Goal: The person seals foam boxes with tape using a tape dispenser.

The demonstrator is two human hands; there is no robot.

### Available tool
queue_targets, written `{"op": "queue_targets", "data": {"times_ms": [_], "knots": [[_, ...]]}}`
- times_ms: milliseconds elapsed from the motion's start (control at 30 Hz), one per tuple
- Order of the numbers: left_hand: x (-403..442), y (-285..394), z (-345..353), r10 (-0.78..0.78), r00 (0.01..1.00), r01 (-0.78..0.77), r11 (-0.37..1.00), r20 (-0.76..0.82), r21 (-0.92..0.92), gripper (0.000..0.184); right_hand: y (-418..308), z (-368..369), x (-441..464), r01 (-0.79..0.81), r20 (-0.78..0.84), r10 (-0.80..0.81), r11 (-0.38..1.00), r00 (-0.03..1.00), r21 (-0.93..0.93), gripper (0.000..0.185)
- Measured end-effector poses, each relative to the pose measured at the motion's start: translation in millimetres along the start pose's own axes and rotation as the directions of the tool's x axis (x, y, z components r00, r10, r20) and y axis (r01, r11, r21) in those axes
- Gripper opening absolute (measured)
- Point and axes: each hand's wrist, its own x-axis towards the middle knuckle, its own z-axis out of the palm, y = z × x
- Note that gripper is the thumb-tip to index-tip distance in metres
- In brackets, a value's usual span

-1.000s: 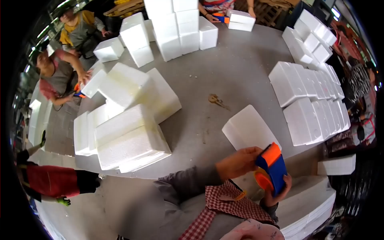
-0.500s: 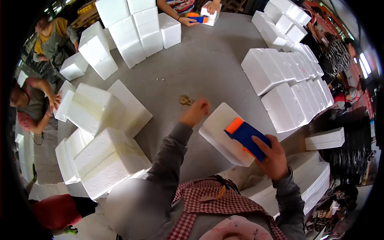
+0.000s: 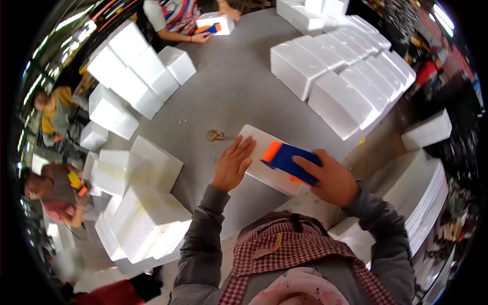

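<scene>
In front of me a white foam box (image 3: 255, 144) lies near the table edge. My right hand (image 3: 331, 179) is closed around a blue and orange tape dispenser (image 3: 295, 161), which is over the middle of the box top; whether its orange end touches the foam I cannot tell. My left hand (image 3: 233, 163) lies open with extended fingers against the box's left edge, near its far end. Any tape on the box is too faint to make out.
White foam boxes are stacked at the left front (image 3: 147, 208), back left (image 3: 134, 63) and right (image 3: 330, 76) of the grey table (image 3: 229, 76). A brown mark (image 3: 216, 135) is near my left hand. Across the table, a co-worker's hand (image 3: 201, 37) holds another dispenser on a box.
My left hand has gone from curled above the table to open against the box. The dispenser stays over the box in my right hand. The whole view has turned.
</scene>
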Motion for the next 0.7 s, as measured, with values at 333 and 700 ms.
{"op": "queue_targets", "data": {"times_ms": [333, 700], "knots": [[26, 28, 25, 0.005, 0.996, 0.044, 0.838, -0.089, 0.544, 0.047, 108, 210, -129, 0.068, -0.544, 0.189, 0.906, 0.817, 0.417, 0.066], [176, -17, 79, 0.237, 0.96, -0.277, 0.87, 0.145, 0.409, 0.039, 111, 188, -81, 0.176, -0.177, 0.781, 0.087, 0.598, 0.98, 0.066]]}}
